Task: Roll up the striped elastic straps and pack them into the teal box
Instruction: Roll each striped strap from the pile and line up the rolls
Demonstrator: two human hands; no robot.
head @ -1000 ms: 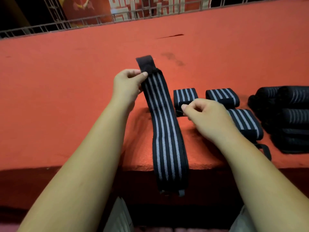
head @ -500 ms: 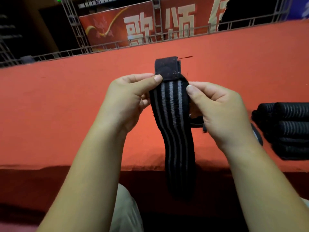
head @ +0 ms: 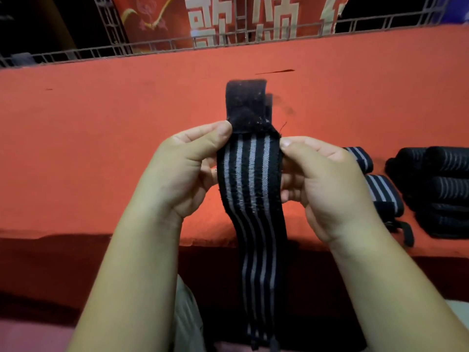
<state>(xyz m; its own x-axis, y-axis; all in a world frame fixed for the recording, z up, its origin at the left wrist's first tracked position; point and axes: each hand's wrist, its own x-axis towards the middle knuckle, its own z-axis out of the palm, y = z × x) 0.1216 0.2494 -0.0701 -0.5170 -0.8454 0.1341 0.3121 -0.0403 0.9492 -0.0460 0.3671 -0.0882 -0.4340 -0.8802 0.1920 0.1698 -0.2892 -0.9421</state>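
A long black strap with grey stripes [head: 252, 189] hangs unrolled in front of me, its plain black end tab pointing up. My left hand [head: 182, 171] pinches its left edge just below the tab, thumb on the front. My right hand [head: 322, 184] pinches the right edge at the same height. The strap's lower end dangles below the table edge toward my lap. Two rolled striped straps [head: 380, 194] lie on the red table behind my right hand. No teal box is in view.
A pile of dark rolled straps [head: 441, 189] sits at the right edge of the red table [head: 101, 148]. A loose black tab [head: 406, 232] lies near the table's front edge. A metal railing and a red banner run along the far side.
My right hand left the rolled straps on the table and took the strap's right edge. Both hands lifted the strap off the table and closer to me.
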